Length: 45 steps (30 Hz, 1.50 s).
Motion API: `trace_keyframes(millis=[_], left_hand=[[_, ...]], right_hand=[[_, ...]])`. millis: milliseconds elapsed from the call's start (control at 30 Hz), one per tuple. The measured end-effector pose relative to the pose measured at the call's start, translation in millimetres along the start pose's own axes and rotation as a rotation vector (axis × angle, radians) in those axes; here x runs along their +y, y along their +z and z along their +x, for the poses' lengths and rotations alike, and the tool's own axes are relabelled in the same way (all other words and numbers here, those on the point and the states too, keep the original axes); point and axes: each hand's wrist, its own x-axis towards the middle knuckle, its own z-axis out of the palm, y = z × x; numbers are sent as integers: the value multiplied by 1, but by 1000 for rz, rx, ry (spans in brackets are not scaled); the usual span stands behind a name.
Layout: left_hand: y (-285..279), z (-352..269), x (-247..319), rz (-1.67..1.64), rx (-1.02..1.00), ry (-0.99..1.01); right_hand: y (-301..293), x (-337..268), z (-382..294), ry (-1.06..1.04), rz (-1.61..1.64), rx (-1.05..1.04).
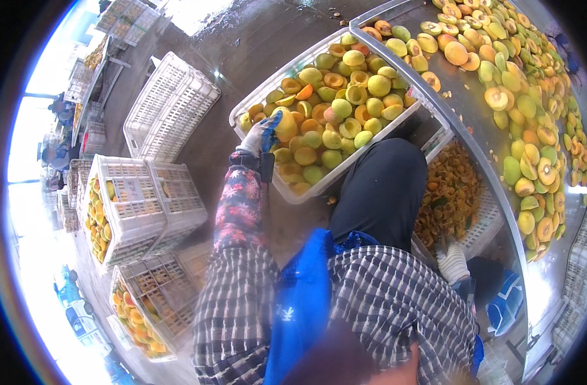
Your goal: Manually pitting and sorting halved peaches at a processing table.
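My left hand [267, 131], in a white and blue glove, grips a yellow stone fruit [286, 124] at the near left of a white plastic crate [293, 195]. This crate is full of green, yellow and orange fruit, many of them halves with hollow centres. My right hand [451, 262], in a pale striped glove, is low on the right by a second crate [490, 226]. Brown-orange fruit scraps or pits [450, 187] fill that crate. The right fingers are mostly hidden, so I cannot tell whether they hold anything.
A metal-edged table [486, 175] on the right carries many halved fruits [539, 144]. White crates [170, 108] stand on the wet floor at left, near stacked crates of fruit [134, 202]. My knee [385, 178] is between the two crates. People [57, 154] are at the far left.
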Motion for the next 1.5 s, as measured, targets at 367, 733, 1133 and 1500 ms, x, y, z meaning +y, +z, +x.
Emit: trace_keyframes(millis=[367,733,1133,1500], left_hand=[[-58,45,-17,218,135,13],[-19,15,-1,976,377,379],[-11,-33,-5,1103,651,545],[-14,-31,7,1819,204,200]], right_hand=[[17,14,5,-212,15,258],[-1,-1,-3,-89,92,12],[13,14,6,-36,-8,14],[32,20,31,-238,41,184]])
